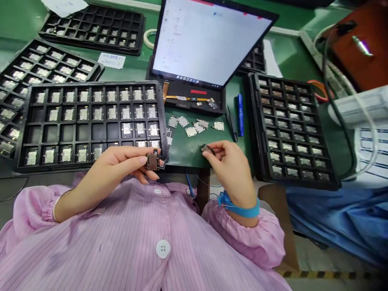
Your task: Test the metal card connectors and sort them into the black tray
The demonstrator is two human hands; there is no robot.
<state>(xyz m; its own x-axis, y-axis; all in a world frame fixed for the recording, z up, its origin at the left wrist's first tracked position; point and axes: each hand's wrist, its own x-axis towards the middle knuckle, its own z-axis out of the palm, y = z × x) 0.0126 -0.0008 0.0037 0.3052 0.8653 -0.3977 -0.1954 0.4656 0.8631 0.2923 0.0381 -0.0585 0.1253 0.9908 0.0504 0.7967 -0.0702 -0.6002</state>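
My left hand [118, 163] pinches a small circuit board [152, 161] with a brownish metal cover, just over the near right corner of a black compartment tray [100, 132]. That tray holds rows of similar silvery modules, with several bare pockets. My right hand [232, 165] is closed on another small circuit module [207, 149], held tilted above the green table. Its far side is partly hidden by my fingers. Beyond it lie several loose metal shield plates [190, 131] on the table. Black tweezers [231, 124] and a blue marker [240, 115] lie beside them.
A screen [212, 40] stands at the back, with a ribbon cable [184, 98] in the black tray before it. On the right is a stack of filled trays [295, 129]; more trays [91, 30] lie at the left. Tape [149, 39] and a label [111, 60] lie behind.
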